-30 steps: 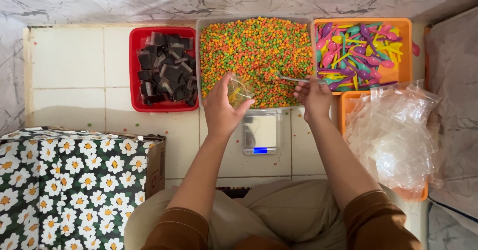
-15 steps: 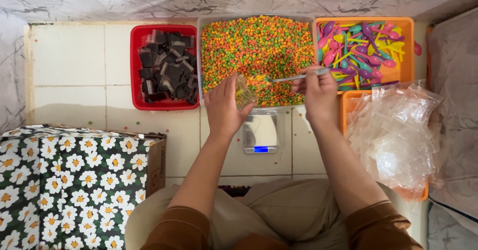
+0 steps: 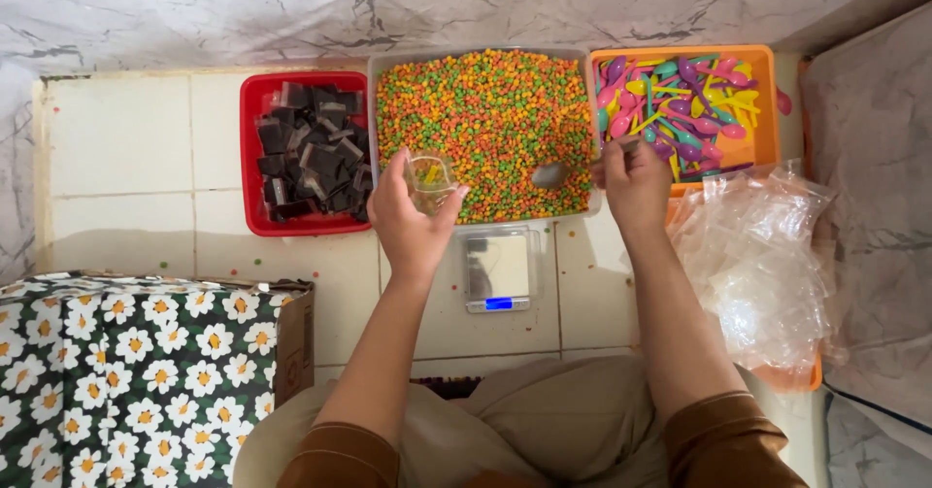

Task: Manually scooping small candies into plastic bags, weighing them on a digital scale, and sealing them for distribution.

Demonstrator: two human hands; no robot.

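Standing right behind this person sitting on the tiled floor [image 3: 116,148], and the biggest thing down here is the daisy-print box [image 3: 136,381] parked by their left knee. Next up is the grey tray [image 3: 374,129] full of tiny orange, green and yellow beads [image 3: 485,119], with a heap of clear plastic bags [image 3: 757,265] spilling over an orange basket on the right side. Above that heap an orange bin of colourful plastic spoons [image 3: 680,100] is sitting, and on the other side of the beads there's a red tray [image 3: 254,158] of dark square packets.

What's changing: half a second ago the spoon was tipped right at the cup's mouth, and now it's pulling away toward the right, bowl hovering low over the beads. So it's looking like one scoop just got dumped and the spoon is swinging out over the pile again.

The left hand [image 3: 413,221] is curling around a small clear cup [image 3: 428,177], fingers wrapped on it, holding it over the near edge of the bead tray. The right hand [image 3: 636,182] is pinching the handle of a metal spoon [image 3: 555,172]. The little digital scale [image 3: 497,269] is sitting bare between the forearms, just below the tray, screen glowing blue.
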